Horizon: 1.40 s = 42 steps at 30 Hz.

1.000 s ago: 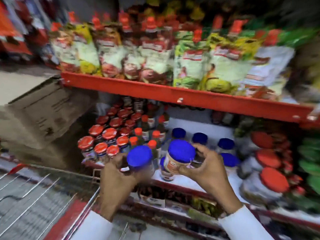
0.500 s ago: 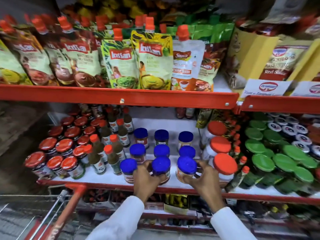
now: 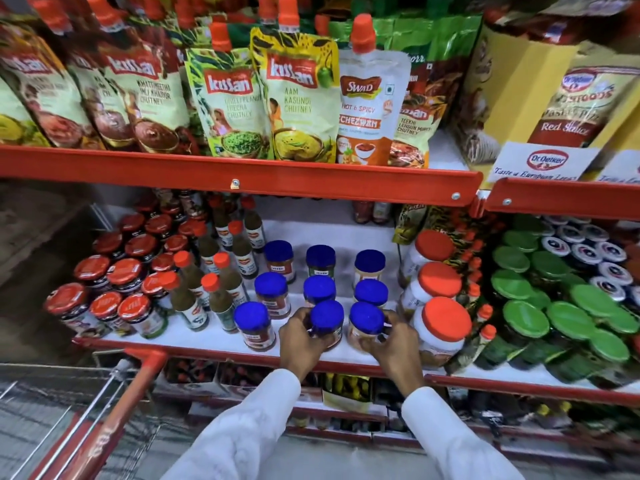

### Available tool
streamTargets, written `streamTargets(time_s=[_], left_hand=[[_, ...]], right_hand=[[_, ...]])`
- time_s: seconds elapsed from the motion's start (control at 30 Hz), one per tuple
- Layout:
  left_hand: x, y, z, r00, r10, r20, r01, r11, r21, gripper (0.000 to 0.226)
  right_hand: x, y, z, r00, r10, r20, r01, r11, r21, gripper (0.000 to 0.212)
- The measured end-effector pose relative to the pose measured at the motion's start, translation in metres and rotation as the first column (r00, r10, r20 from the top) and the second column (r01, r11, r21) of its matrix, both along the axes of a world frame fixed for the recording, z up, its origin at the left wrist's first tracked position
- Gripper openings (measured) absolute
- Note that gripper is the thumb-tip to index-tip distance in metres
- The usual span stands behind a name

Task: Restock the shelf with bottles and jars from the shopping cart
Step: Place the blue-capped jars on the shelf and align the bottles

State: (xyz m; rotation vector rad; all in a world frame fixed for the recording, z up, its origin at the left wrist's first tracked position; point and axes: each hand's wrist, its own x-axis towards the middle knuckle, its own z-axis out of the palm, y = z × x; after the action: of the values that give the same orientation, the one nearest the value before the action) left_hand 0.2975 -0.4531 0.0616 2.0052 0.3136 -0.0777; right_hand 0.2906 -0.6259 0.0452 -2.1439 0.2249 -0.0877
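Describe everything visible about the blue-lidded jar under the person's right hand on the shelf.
The small clear jar with a round blue screw lid stands upright at the front edge of the white shelf with the red lip, front of the right-hand column of blue-lidded jars. Its contents look pale tan; the label is mostly hidden. The right hand wraps its body from the front and right, fingers curled by the lid. A large orange-lidded white jar stands close on its right; whether they touch cannot be told.

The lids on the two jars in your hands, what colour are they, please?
Blue lids, clearest in the head view.
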Motion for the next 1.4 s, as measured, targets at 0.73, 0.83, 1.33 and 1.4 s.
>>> streamTargets(time_s=[0.73, 0.83, 1.33, 1.4], left_hand=[[-0.010, 0.231, 0.043, 0.852, 0.451, 0.266, -0.397, 0.888, -0.231, 0.036], [0.002, 0.240, 0.034, 0.864, 0.446, 0.235, -0.418, 0.894, -0.161, 0.041], [0.036, 0.270, 0.036, 0.970, 0.115, 0.213, -0.147, 0.979, 0.140, 0.018], [0.037, 0.272, 0.039, 0.977, 0.057, 0.204, -0.087, 0.986, 0.142, 0.017]], right_hand=[[0.017, 0.218, 0.079, 0.933, 0.248, 0.259, -0.223, 0.967, -0.124, 0.039], [0.033, 0.246, 0.067, 0.954, 0.212, 0.210, -0.199, 0.976, -0.085, 0.035], [0.047, 0.282, 0.048, 0.991, 0.092, 0.101, -0.084, 0.993, -0.079, 0.019], [0.047, 0.282, 0.050, 0.989, 0.107, 0.099, -0.097, 0.991, -0.094, 0.025]])
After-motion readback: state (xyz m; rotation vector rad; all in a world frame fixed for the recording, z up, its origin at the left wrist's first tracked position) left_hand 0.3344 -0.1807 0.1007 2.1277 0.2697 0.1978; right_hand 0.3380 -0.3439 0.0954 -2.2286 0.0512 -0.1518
